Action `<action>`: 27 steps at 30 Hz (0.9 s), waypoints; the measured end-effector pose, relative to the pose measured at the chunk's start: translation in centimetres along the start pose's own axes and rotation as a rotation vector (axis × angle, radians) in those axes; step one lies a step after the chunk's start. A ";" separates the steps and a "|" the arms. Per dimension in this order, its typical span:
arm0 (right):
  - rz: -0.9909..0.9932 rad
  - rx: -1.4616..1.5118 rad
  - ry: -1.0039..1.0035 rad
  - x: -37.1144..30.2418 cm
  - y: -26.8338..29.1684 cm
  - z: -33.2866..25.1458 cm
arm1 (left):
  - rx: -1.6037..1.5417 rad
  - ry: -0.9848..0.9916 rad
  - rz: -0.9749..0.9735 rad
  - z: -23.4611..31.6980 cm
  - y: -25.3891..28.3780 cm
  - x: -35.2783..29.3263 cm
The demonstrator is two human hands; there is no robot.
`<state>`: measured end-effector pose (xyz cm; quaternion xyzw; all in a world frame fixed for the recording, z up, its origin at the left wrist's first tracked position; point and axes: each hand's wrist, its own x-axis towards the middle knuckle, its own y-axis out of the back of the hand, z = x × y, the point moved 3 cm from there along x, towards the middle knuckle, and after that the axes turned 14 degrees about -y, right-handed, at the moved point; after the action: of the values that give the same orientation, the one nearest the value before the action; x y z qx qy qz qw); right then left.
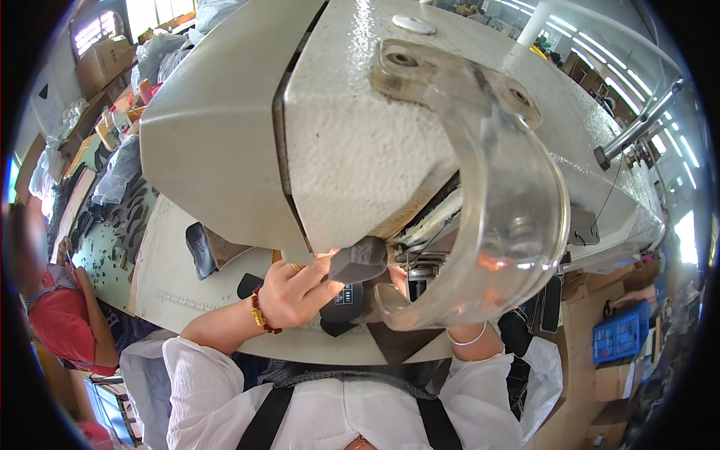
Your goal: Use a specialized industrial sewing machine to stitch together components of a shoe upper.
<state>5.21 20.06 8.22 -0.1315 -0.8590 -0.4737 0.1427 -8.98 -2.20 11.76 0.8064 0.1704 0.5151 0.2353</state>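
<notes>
I see the left hand (295,295), fingertips against a grey block (361,259), grip unclear; the right hand (400,280), apart from it, is mostly behind the clear guard (536,199), hold hidden. The dark piece (363,303) lies between them, nearer the left, long axis unreadable

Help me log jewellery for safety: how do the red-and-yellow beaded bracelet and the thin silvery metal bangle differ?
The red-and-yellow beaded bracelet sits at the left hand, the thin silvery metal bangle at the right hand. The bracelet is chunky and multicoloured, the bangle slender and plain. Both circle bare skin.
</notes>
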 end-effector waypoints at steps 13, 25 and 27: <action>-0.199 2.259 -1.136 0.2 -0.4 -0.6 | -0.112 0.057 -0.022 -0.8 0.0 0.1; -0.295 1.327 -0.614 0.5 1.1 -1.5 | -0.102 0.074 -0.057 -0.9 -0.1 -0.4; -0.195 0.644 -0.288 0.8 1.8 -2.1 | -0.131 0.101 -0.124 -1.0 0.1 -0.3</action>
<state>5.38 19.25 11.03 -0.0627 -0.9839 -0.1669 0.0087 -10.00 -2.20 11.95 0.7500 0.1976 0.5497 0.3102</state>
